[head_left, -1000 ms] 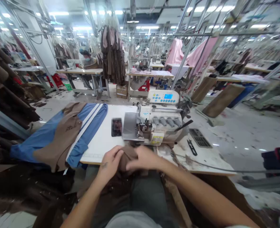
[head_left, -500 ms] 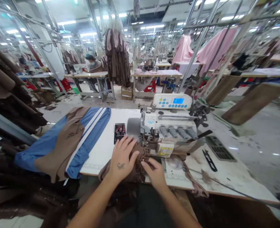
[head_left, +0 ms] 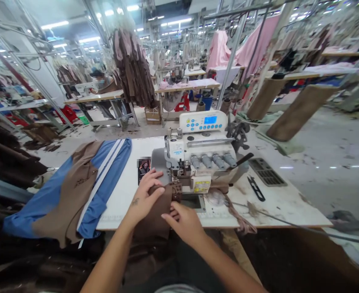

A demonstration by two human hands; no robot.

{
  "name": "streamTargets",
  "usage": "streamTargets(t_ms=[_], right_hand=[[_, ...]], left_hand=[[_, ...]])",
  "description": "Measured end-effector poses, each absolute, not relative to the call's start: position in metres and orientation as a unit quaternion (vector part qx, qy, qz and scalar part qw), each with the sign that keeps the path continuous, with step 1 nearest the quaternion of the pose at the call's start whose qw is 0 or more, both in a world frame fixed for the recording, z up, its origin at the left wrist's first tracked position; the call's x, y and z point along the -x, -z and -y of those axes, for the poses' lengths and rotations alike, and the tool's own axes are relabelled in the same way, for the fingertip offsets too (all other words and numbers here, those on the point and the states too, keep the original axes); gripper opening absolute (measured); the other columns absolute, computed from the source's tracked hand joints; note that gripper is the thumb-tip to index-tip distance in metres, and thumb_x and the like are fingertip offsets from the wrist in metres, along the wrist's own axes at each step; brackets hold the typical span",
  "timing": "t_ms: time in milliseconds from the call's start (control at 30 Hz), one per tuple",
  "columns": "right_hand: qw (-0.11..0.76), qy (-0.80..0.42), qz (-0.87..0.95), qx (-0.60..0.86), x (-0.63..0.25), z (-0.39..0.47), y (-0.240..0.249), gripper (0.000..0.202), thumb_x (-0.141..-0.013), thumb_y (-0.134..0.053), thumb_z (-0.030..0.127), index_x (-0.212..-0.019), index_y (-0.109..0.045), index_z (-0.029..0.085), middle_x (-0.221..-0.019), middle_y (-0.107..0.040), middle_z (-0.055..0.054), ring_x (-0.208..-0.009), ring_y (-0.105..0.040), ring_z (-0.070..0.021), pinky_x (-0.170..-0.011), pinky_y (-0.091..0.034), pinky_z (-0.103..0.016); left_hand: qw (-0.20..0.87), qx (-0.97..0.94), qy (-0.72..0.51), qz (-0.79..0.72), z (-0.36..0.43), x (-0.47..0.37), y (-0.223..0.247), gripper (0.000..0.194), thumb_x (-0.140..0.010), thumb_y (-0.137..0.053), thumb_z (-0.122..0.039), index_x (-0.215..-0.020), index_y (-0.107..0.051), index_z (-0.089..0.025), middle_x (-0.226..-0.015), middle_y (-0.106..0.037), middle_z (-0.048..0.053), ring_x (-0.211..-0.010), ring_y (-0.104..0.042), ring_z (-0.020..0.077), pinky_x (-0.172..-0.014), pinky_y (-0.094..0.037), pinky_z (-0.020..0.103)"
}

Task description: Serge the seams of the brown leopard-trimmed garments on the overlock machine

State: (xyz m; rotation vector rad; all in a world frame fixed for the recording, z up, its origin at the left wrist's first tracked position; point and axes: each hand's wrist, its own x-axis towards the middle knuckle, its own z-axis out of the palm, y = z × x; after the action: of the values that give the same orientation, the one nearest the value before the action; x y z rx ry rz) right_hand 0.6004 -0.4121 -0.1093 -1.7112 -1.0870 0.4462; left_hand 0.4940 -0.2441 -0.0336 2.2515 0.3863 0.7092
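Observation:
A piece of brown fabric [head_left: 159, 213] lies under the presser foot of a white overlock sewing machine [head_left: 203, 150] and hangs over the table's front edge. A dark-patterned strip [head_left: 177, 191] of it shows beside the needle area. My left hand [head_left: 144, 197] rests on the fabric left of the foot, palm down with its fingers stretched out. Close to the front of the machine, my right hand [head_left: 185, 221] has its fingers curled at the fabric's right edge, gripping it. Its fingertips are partly hidden.
Blue and brown garments [head_left: 75, 183] with white stripes lie on the left of the table. A phone [head_left: 143, 169] sits behind my left hand. Black thread snips [head_left: 255, 188] and a twisted fabric strip [head_left: 242, 219] are at right. A person [head_left: 101, 87] sits beyond.
The view has swung right. The fabric now shows its plain side between my hands, where the patterned part showed before. My right hand's fingers have curled in more.

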Motion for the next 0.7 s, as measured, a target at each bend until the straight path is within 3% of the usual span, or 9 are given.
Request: streamTargets(t_ms=[100,200,300,400,467,533,600,700], right_hand=[[0.465,-0.204,0.472,0.721,-0.589,0.398,0.11,0.032,-0.093,-0.072,0.041,-0.07,-0.065,0.021,-0.06,-0.065,0.001,-0.057,-0.059,-0.0162,-0.055,-0.037,-0.025],[0.499,-0.227,0.487,0.68,-0.578,0.399,0.108,0.038,-0.099,-0.063,0.044,-0.071,-0.066,0.019,-0.062,-0.064,0.001,-0.058,-0.055,-0.0149,-0.057,-0.035,-0.025],[0.539,-0.231,0.49,0.645,-0.576,0.415,0.11,0.04,-0.103,-0.058,0.045,-0.074,-0.067,0.019,-0.065,-0.062,0.001,-0.062,-0.056,-0.016,-0.062,-0.04,-0.026],[0.576,-0.177,0.457,0.655,-0.585,0.432,0.114,0.041,-0.104,-0.058,0.047,-0.075,-0.07,0.02,-0.085,-0.066,-0.005,-0.077,-0.063,-0.02,-0.071,-0.048,-0.03],[0.6,-0.157,0.412,0.667,-0.596,0.437,0.115,0.038,-0.104,-0.058,0.047,-0.081,-0.073,0.02,-0.112,-0.066,-0.011,-0.091,-0.066,-0.0226,-0.074,-0.051,-0.031],[0.596,-0.183,0.41,0.666,-0.605,0.437,0.115,0.031,-0.103,-0.06,0.043,-0.087,-0.075,0.021,-0.122,-0.064,-0.011,-0.096,-0.066,-0.023,-0.073,-0.052,-0.03],[0.554,-0.23,0.456,0.657,-0.612,0.433,0.114,0.028,-0.101,-0.063,0.04,-0.083,-0.073,0.021,-0.101,-0.068,-0.008,-0.084,-0.064,-0.0206,-0.068,-0.048,-0.028],[0.506,-0.239,0.5,0.661,-0.614,0.431,0.117,0.045,-0.101,-0.062,0.043,-0.063,-0.056,0.021,-0.062,-0.052,0.001,-0.06,-0.048,-0.0149,-0.059,-0.034,-0.027]], left_hand=[[0.362,-0.853,-0.339,-0.164,0.24,-0.485,0.038,0.012,-0.099,-0.059,-0.03,-0.092,-0.065,-0.023,-0.132,-0.071,0.01,-0.141,-0.056,0.0273,-0.119,-0.044,0.055],[0.287,-0.839,-0.433,-0.16,0.245,-0.47,0.038,0.007,-0.1,-0.058,-0.025,-0.097,-0.065,-0.024,-0.114,-0.076,0.007,-0.127,-0.064,0.025,-0.115,-0.047,0.053],[0.249,-0.862,-0.42,-0.139,0.256,-0.474,0.033,0.009,-0.101,-0.057,-0.025,-0.097,-0.065,-0.025,-0.103,-0.075,0.005,-0.11,-0.069,0.0222,-0.102,-0.054,0.045],[0.246,-0.886,-0.371,-0.13,0.265,-0.495,0.032,0.011,-0.103,-0.057,-0.028,-0.098,-0.067,-0.025,-0.099,-0.075,0.003,-0.097,-0.07,0.0198,-0.09,-0.055,0.038],[0.239,-0.891,-0.361,-0.135,0.266,-0.509,0.033,0.012,-0.103,-0.058,-0.029,-0.102,-0.069,-0.025,-0.101,-0.076,0.004,-0.099,-0.069,0.0207,-0.091,-0.054,0.038],[0.234,-0.894,-0.357,-0.138,0.265,-0.516,0.034,0.013,-0.103,-0.059,-0.03,-0.106,-0.071,-0.025,-0.104,-0.076,0.005,-0.101,-0.068,0.0217,-0.094,-0.052,0.04],[0.225,-0.9,-0.346,-0.137,0.262,-0.517,0.035,0.014,-0.102,-0.06,-0.03,-0.106,-0.072,-0.025,-0.105,-0.076,0.004,-0.101,-0.068,0.0213,-0.094,-0.051,0.038],[0.21,-0.909,-0.326,-0.149,0.258,-0.512,0.033,0.014,-0.103,-0.06,-0.028,-0.103,-0.074,-0.026,-0.103,-0.075,0.003,-0.1,-0.067,0.0192,-0.093,-0.05,0.035]])
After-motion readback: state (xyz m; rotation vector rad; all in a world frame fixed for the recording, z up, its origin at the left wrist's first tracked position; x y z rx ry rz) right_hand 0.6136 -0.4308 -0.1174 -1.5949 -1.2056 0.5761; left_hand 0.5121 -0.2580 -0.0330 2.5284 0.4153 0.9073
